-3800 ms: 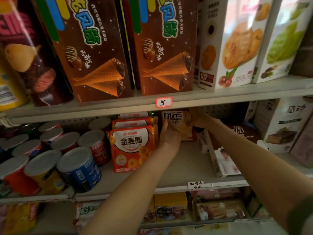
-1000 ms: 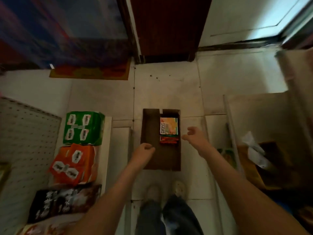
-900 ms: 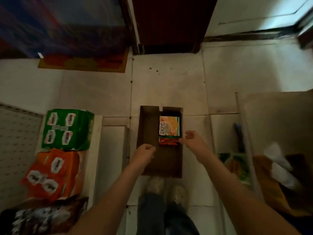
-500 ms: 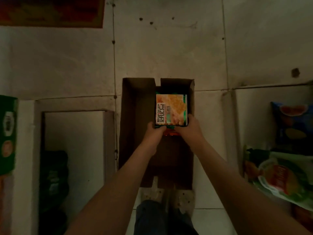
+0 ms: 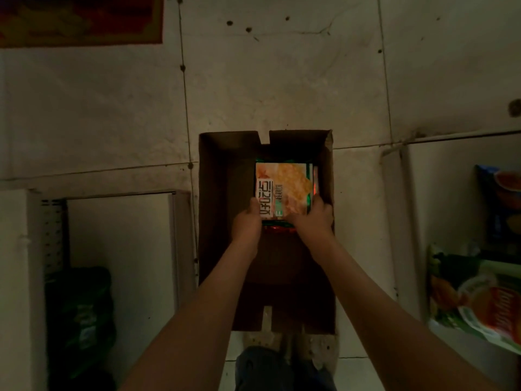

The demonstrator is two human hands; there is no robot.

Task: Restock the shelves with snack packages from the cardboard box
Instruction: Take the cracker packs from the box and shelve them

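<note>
An open brown cardboard box (image 5: 217, 210) lies on the tiled floor in front of my feet. In its far right part sits a stack of snack packages; the top snack package (image 5: 284, 187) is orange and white with green edges. My left hand (image 5: 248, 221) grips the near left corner of that stack. My right hand (image 5: 313, 218) grips its near right corner. A red package edge (image 5: 277, 229) shows under the stack between my hands. The left half of the box holds nothing visible.
A white shelf base (image 5: 118, 249) stands to the left with a dark green pack (image 5: 81, 314) under it. On the right, a low shelf (image 5: 439, 193) carries colourful snack bags (image 5: 479, 303). A red mat (image 5: 81, 18) lies at the far left.
I turned from the shelf down to the box. Both hands dropped into it and closed round the top packages; since half a second ago the view has moved closer and the stack looks slightly raised.
</note>
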